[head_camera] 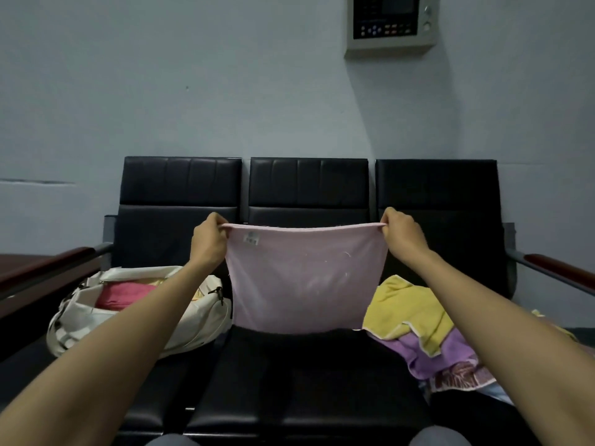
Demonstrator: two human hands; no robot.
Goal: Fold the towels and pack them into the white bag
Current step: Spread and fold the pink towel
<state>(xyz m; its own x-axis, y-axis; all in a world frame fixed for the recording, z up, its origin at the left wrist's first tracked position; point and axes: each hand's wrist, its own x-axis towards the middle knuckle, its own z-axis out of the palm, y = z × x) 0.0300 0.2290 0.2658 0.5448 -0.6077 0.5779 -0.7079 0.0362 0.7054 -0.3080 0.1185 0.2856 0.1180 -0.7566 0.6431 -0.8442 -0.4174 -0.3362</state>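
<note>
Pink towel [302,278] is held up flat above the middle seat of the black 3-seat bench [306,381], with its lower edge hanging just over the back part of that seat. Both top corners are pinched, one by the left hand [209,239] and the other by the right hand [402,235]. The fingers are curled round the hem, so the top edge is stretched almost straight.

For a clean fold, the 2 corners are best held level and brought together so that the side edges meet. The small label [251,239] near the left corner is better turned inward.

The white bag [83,320] lies open on the left seat, with a red towel [122,294] already inside. A yellow towel [412,310] and a purple towel [441,355] are heaped unfolded on the right seat.
</note>
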